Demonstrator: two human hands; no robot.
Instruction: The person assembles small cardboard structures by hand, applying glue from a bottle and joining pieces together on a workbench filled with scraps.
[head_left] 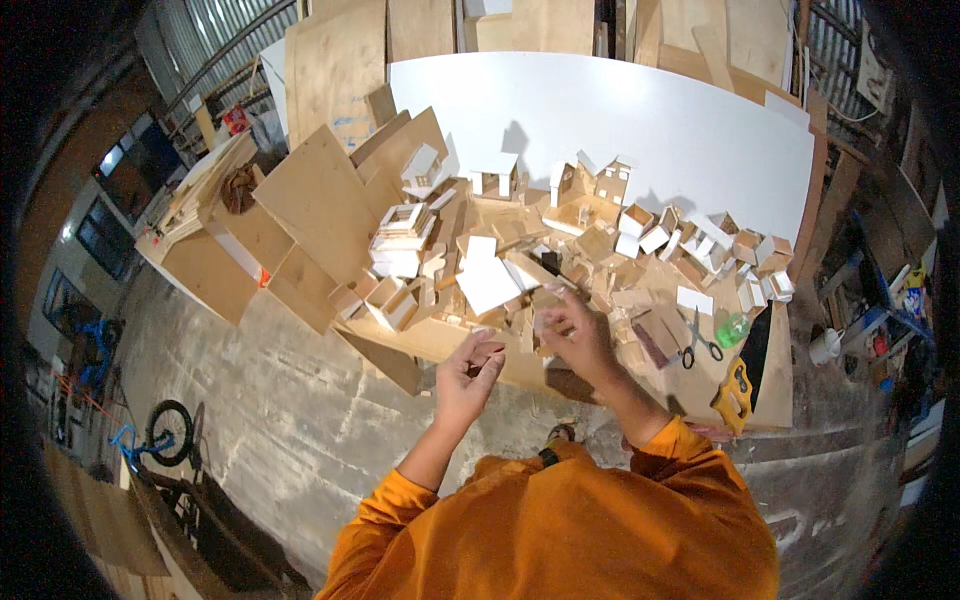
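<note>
My left hand (464, 382) is raised in front of the table's near edge, its thumb and fingers pinched together. A small brownish bit shows at the fingertips, too small to name. To its right, my right hand (578, 335) hovers over the near edge with bent fingers apart, slightly blurred, and no held thing shows in it. Just beyond both hands lie white sheet pieces (489, 286) among wood and board offcuts. An open-topped small box (391, 303) stands left of my left hand. Scissors (701, 340) with dark handles lie right of my right hand.
Small model houses (494, 176) and little white-and-brown boxes (655, 238) crowd the table before a white panel (600, 110). A yellow-handled saw (735, 396) and a green round item (733, 330) sit at the right. Large plywood sheets (318, 195) lean at left. A bicycle wheel (170, 433) stands lower left.
</note>
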